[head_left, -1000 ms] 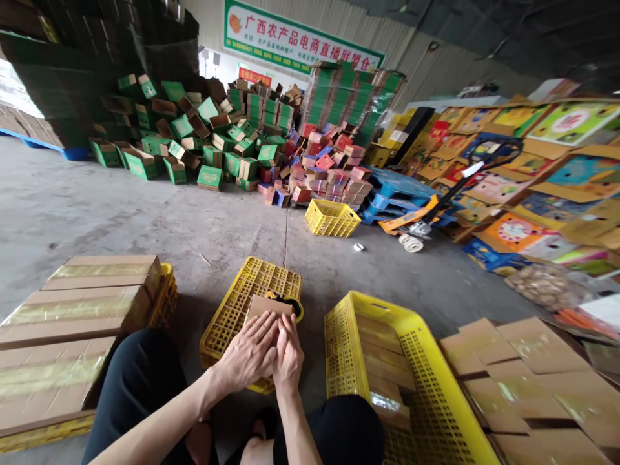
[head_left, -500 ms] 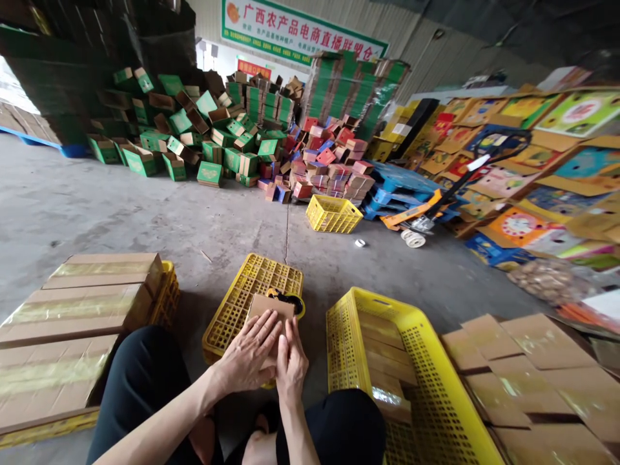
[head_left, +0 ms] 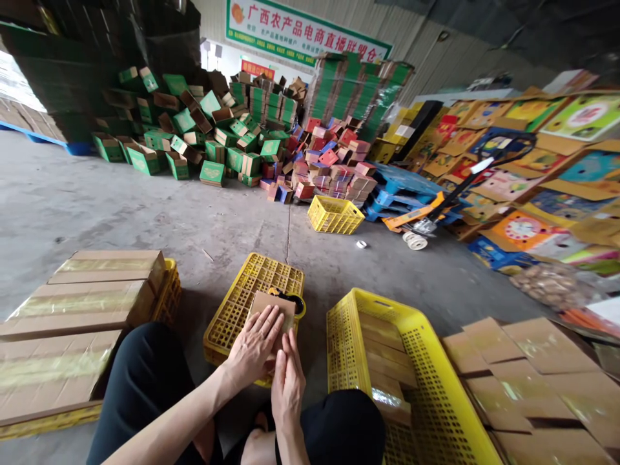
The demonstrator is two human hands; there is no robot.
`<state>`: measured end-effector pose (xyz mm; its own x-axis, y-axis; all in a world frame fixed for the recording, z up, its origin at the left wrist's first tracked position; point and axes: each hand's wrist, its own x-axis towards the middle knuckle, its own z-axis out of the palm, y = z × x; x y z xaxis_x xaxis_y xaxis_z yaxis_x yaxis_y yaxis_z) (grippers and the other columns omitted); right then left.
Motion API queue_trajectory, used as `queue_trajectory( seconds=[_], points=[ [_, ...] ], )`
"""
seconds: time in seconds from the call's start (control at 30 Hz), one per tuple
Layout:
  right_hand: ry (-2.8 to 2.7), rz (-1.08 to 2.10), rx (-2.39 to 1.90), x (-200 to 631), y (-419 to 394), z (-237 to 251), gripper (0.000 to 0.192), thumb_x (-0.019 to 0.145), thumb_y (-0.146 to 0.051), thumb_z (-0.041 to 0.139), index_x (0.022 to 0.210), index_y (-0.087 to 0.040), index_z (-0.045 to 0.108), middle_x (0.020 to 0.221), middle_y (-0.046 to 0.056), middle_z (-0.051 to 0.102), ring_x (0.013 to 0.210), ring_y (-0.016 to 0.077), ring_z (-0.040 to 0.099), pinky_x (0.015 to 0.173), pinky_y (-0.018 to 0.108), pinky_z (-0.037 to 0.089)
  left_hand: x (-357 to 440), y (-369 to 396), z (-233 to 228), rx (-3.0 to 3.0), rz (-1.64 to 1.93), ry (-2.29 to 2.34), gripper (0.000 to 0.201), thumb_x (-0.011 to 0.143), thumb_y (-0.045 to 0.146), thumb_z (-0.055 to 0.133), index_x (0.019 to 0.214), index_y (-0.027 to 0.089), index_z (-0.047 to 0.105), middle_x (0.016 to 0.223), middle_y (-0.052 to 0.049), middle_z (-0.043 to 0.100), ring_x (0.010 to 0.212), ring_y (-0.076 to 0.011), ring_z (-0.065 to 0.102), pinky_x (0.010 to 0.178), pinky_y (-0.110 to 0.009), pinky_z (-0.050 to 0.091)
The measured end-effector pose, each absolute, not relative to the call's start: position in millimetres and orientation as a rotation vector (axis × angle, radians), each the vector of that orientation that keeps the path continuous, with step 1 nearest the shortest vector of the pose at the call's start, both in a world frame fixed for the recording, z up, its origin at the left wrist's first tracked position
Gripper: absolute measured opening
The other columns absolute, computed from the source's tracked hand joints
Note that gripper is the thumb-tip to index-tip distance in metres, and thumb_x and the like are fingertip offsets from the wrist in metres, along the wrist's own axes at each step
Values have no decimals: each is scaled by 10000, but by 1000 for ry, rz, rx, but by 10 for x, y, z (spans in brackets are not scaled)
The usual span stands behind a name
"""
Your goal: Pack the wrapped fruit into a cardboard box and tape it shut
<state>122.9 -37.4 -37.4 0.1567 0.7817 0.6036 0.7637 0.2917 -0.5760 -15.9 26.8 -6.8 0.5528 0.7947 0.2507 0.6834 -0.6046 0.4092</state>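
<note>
Lower centre: left hand (head_left: 256,343) lies flat on the box (head_left: 265,300), right hand (head_left: 289,382) straight-fingered at its side, near end hidden beneath them; far edge faces up-frame, long axis unclear.

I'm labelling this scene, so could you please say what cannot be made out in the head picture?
Head view: near part of the small box, covered by left hand and right hand.
Head view: part of the black-and-yellow tool, behind the box.
Head view: left ends of the taped cartons, cut off by left edge.
Head view: fine print on the banner, too small.
</note>
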Motion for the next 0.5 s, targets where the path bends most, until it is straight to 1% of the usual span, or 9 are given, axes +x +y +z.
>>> queue_trajectory(
  seconds=[0.13, 0.23, 0.37, 0.43, 0.5],
  points=[
    [-1581, 45, -1455, 1245, -474, -380, 439, 1141, -306, 428, 1505, -167, 631, 1523, 175, 635, 1382, 296, 655, 1076, 426, 626, -177, 265, -37, 2541, 598, 1222, 920, 891, 377, 648, 1710, 160, 288, 1786, -138, 237, 1661, -342, 210, 1328, -496, 191],
    [-1571, 54, -1495, 1269, -373, -347, 469, 1145, -364, 412, 1491, -146, 644, 1488, 185, 660, 1369, 303, 664, 1091, 444, 617, -202, 274, 28, 2578, 528, 1215, 916, 896, 399, 653, 1705, 160, 298, 1787, -132, 234, 1660, -338, 216, 1326, -499, 211],
    [-1557, 92, -1556, 1334, -78, -245, 612, 1147, -496, 330, 1447, -90, 676, 1426, 218, 697, 1321, 312, 701, 1080, 439, 619, -204, 278, 123, 2613, 403, 1253, 940, 872, 412, 684, 1700, 168, 310, 1789, -124, 225, 1659, -333, 218, 1331, -511, 215],
    [-1582, 122, -1575, 1376, 88, -191, 676, 1142, -544, 283, 1445, -90, 680, 1378, 217, 730, 1315, 322, 705, 1078, 448, 614, -197, 277, 147, 2619, 392, 1266, 943, 868, 426, 693, 1696, 171, 319, 1789, -124, 227, 1660, -331, 215, 1331, -511, 221],
    [-1601, 140, -1614, 1411, 246, -153, 734, 1130, -584, 247, 1452, -83, 677, 1296, 228, 770, 1228, 341, 753, 1018, 448, 635, -193, 277, 150, 2623, 415, 1264, 936, 874, 442, 693, 1692, 172, 327, 1785, -127, 236, 1660, -329, 215, 1331, -512, 227]
  ],
)
